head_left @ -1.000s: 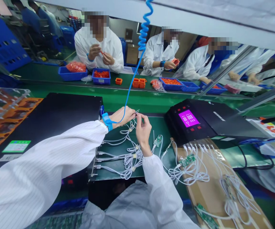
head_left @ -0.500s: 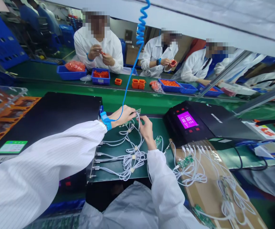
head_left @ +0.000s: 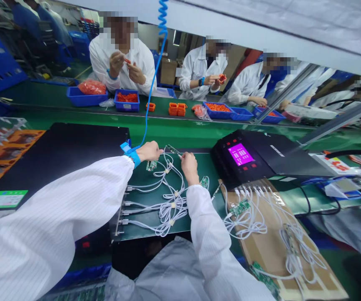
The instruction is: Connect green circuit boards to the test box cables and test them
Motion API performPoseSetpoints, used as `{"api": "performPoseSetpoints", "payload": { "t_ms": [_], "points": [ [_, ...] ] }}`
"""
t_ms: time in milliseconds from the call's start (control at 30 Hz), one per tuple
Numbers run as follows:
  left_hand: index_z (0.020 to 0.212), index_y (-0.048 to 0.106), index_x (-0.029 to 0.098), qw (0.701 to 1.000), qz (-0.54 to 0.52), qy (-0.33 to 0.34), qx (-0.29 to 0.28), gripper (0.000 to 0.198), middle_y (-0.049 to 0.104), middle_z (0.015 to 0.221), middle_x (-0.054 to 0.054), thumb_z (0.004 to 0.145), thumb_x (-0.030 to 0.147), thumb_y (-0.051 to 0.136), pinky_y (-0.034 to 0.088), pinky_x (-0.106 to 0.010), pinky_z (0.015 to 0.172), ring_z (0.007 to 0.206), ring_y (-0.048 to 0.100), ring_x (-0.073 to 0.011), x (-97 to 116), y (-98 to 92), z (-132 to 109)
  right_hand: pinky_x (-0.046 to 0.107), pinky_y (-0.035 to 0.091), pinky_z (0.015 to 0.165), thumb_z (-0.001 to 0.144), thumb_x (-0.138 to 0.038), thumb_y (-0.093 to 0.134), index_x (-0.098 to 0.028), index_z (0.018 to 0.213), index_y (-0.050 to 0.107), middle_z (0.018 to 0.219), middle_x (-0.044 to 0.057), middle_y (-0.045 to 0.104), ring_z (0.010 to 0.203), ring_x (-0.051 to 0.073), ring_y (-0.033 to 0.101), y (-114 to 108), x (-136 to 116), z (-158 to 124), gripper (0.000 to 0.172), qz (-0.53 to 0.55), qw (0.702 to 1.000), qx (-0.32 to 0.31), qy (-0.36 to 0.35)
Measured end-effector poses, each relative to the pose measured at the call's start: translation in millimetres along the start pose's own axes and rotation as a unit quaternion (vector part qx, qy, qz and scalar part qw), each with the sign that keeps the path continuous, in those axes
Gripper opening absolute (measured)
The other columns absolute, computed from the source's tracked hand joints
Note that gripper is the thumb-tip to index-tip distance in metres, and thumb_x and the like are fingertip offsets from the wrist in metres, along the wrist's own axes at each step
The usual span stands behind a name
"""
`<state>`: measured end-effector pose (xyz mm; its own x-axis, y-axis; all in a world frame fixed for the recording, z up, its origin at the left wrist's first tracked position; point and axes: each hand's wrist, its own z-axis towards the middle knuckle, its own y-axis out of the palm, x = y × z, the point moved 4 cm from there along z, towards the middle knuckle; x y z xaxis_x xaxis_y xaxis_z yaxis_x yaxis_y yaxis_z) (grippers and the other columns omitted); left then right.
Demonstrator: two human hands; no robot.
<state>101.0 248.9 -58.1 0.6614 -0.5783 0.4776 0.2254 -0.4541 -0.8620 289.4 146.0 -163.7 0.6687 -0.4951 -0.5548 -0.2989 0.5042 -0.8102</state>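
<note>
A narrow circuit board (head_left: 172, 149) slants, lower end at the right hand (head_left: 189, 166). Below, white cables (head_left: 169, 212) lie looped.

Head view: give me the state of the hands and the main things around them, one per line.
Left hand: fingers curled, grip unclear
Right hand: fingers closed at one end of the slim circuit board
Slim circuit board: slanted
Display screen: lit, purple
Blue wrist strap: fastened around the left wrist
White cables: looped, bundled

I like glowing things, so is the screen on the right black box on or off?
On: the screen glows purple, with pale markings.
</note>
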Motion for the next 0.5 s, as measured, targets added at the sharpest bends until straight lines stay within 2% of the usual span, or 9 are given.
{"api": "performPoseSetpoints", "payload": {
  "t_ms": [67,133,233,300,433,500],
  "points": [
    [0.06,0.065,0.02,0.999,-0.037,-0.017,-0.005,0.034,0.067,0.062,-0.007,0.088,0.039,0.065,0.042,-0.03,0.06,0.062,0.062,-0.0206,-1,1.7,0,0.038,0.049,0.085,0.094,-0.01,0.056,-0.017,0.092,0.071,0.104,0.017,0.067,0.089,0.024,0.066,5,3,-1,0.016,-0.003,1.0,-0.005,0.011],
    [0.06,0.063,0.02,0.995,-0.096,-0.03,-0.023,0.029,0.064,0.058,-0.006,0.082,0.037,0.069,0.04,-0.03,0.056,0.058,0.059,-0.0201,-3,6.1,2,0.038,0.05,0.086,0.095,-0.013,0.057,-0.016,0.1,0.071,0.107,0.019,0.067,0.091,0.025,0.068,5,5,-7,0.015,0.0,1.0,-0.003,0.009],
    [0.066,0.059,0.02,0.979,-0.191,-0.035,-0.068,0.016,0.063,0.059,-0.004,0.073,0.027,0.072,0.042,-0.029,0.055,0.057,0.059,-0.0195,-6,14.6,6,0.037,0.051,0.086,0.099,-0.029,0.059,-0.017,0.109,0.07,0.107,0.017,0.07,0.093,0.025,0.069,-3,7,-24,0.019,0.008,1.0,0.002,-0.007],
    [0.069,0.056,0.021,0.967,-0.234,-0.042,-0.087,0.016,0.064,0.061,-0.004,0.068,0.02,0.073,0.045,-0.029,0.058,0.062,0.063,-0.0207,-7,18.3,8,0.036,0.051,0.082,0.098,-0.039,0.064,-0.02,0.1,0.073,0.097,0.013,0.073,0.089,0.026,0.07,-7,5,-38,0.02,0.024,0.999,-0.016,-0.021],
    [0.07,0.054,0.021,0.964,-0.255,-0.046,-0.05,0.025,0.062,0.062,-0.002,0.066,0.019,0.079,0.044,-0.029,0.059,0.065,0.062,-0.0197,-10,15.3,10,0.037,0.05,0.08,0.09,-0.03,0.073,-0.022,0.087,0.074,0.082,0.009,0.074,0.084,0.027,0.07,-15,-7,-61,0.008,0.058,0.995,-0.065,-0.042],
    [0.069,0.056,0.019,0.965,-0.26,-0.029,-0.026,0.025,0.06,0.062,-0.001,0.07,0.024,0.081,0.04,-0.027,0.056,0.061,0.056,-0.0158,-8,10.8,9,0.038,0.05,0.084,0.092,-0.026,0.067,-0.022,0.09,0.074,0.085,0.009,0.074,0.085,0.026,0.069,-22,-14,-72,0.008,0.084,0.993,-0.047,-0.062]
  ]
}}
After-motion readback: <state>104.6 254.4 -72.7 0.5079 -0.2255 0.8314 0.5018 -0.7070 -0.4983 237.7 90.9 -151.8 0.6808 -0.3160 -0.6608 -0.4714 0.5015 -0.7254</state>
